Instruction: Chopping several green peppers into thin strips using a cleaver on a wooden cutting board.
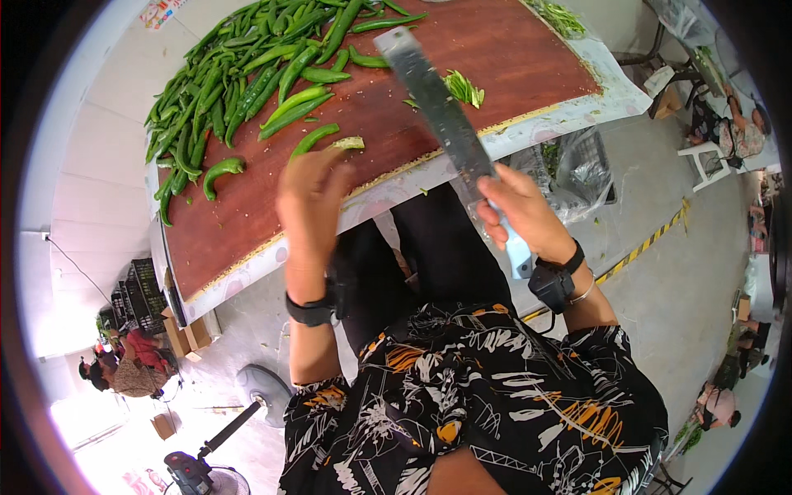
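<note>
A long-bladed knife (433,91) with a pale blue handle is in my right hand (521,206), whose fingers wrap round the grip. Its blade slants up and away over the near edge of the brown board. Blurred by motion, my left hand (312,194) is over the board's near edge, so its fingers do not show clearly. Just beyond it are a green chili pepper (317,139) and a pale cut piece (349,143); whether the hand touches them I cannot tell. A small heap of sliced green pepper (464,89) lies right of the blade.
A big pile of whole green peppers (247,74) covers the far left of the board (528,49). More cut pieces (561,18) sit at the far right corner. Below the table's right side stands a plastic-lined crate (569,169). A fan (206,474) stands at lower left; people are seated farther off.
</note>
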A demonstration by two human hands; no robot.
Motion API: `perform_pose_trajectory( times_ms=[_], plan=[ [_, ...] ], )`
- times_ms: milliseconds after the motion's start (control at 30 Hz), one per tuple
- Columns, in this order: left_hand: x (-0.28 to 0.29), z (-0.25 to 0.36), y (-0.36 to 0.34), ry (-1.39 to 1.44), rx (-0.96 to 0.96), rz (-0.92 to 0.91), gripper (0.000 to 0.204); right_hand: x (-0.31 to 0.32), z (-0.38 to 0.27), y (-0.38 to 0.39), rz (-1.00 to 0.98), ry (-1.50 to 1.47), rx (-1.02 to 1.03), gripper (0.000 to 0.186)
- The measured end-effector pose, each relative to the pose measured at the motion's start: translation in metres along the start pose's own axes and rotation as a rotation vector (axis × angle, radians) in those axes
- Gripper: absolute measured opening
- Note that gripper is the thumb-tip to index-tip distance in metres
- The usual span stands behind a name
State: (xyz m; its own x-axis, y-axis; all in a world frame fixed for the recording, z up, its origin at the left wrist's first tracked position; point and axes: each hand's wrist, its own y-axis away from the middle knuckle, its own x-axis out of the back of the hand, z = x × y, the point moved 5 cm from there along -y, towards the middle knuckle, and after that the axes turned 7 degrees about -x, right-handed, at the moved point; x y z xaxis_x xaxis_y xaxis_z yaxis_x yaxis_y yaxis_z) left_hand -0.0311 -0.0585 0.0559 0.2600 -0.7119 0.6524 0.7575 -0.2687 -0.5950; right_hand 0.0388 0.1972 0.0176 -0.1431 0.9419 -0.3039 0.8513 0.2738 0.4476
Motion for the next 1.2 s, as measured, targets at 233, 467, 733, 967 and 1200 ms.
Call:
perform_pose_trajectory(
  times_ms=[233,467,733,967,1200],
  plan=[
    [-0.059,0.057,0.006,0.117,-0.122,-0.246,0.028,0.018,-0.004,0.014,0.094,-0.082,0.030,0.016],
    [-0.057,0.056,0.005,0.091,-0.151,-0.234,0.013,0.032,-0.001,0.021,0.168,-0.082,0.060,0.016],
    [-0.043,0.083,-0.061,0.110,-0.178,0.080,0.013,0.052,-0.005,0.030,0.245,-0.169,0.138,0.014],
    [-0.078,0.043,-0.040,0.067,0.034,-0.173,0.020,0.058,0.005,0.031,0.301,-0.149,0.130,0.013],
    [-0.023,0.003,-0.012,-0.136,-0.014,0.040,0.023,0.053,0.018,0.021,0.257,-0.095,0.017,0.014]
  ],
)
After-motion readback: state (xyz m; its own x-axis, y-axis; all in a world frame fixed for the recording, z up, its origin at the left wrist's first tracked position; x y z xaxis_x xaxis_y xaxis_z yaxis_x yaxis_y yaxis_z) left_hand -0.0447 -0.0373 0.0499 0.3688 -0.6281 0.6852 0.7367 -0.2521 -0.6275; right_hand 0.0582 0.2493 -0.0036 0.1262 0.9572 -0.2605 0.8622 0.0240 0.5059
